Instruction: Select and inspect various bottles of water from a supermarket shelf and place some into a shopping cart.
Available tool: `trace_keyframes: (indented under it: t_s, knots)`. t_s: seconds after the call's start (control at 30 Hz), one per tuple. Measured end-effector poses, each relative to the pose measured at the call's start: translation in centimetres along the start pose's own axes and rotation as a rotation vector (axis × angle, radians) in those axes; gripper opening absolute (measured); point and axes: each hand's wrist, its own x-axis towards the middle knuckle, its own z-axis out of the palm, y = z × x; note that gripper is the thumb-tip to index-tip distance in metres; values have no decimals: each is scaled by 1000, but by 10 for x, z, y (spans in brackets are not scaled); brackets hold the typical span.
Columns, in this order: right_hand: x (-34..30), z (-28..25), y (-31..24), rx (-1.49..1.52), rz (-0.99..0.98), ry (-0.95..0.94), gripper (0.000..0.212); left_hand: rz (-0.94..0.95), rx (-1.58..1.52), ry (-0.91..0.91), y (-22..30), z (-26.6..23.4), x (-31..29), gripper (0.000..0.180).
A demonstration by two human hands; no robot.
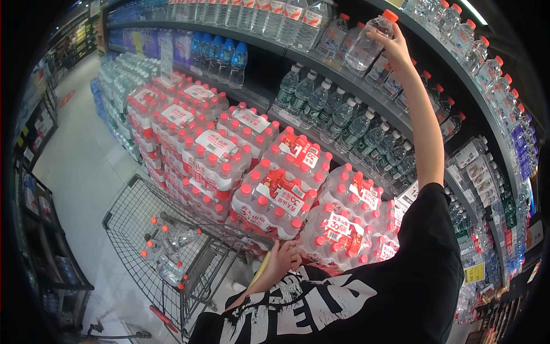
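Observation:
At the upper right, my right hand (pixel 392 48) is closed around the neck of a clear plastic water bottle (pixel 366 48) with an orange cap. The bottle tilts at the edge of a shelf, beside similar orange-capped bottles (pixel 333 38). Low in the middle, my left hand (pixel 279 259) hangs in front of my black shirt, its fingers loosely bent and apart with nothing seen in them. Just beyond it are shrink-wrapped packs of red-capped bottles (pixel 276 195). A wire shopping cart (pixel 129 221) stands to the left, with several orange-capped bottles (pixel 172 246) lying inside.
Dark shelves (pixel 321 60) curve along the far side and right, holding green-tinted bottles (pixel 338 117) and large clear bottles (pixel 255 14). Wrapped bottle packs (pixel 172 114) stack up on the floor. A pale tiled aisle (pixel 74 143) runs at left, past another dark shelf unit (pixel 48 235).

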Motion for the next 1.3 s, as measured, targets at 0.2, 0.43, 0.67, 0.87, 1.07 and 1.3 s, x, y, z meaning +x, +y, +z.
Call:
trace_keyframes:
  t_s: [0.2,0.43,0.67,0.87,1.07,1.3]
  knots:
    - [55,-17,30,-17,10,-119,60,-15,8,30,2,3,-2,70]
    - [77,-16,61,-122,88,-320,67,17,-36,14,-1,1,0,70]
    - [91,-10,77,-109,183,-387,73,45,-76,-20,-5,1,-1,66]
    - [100,-7,96,-25,238,-442,74,46,-62,2,-7,1,-3,67]
    - [98,-2,100,-100,343,-496,76,44,-38,5,-7,0,-5,67]
    - [86,13,82,-169,415,-457,83,31,-54,-4,-5,5,-7,67]
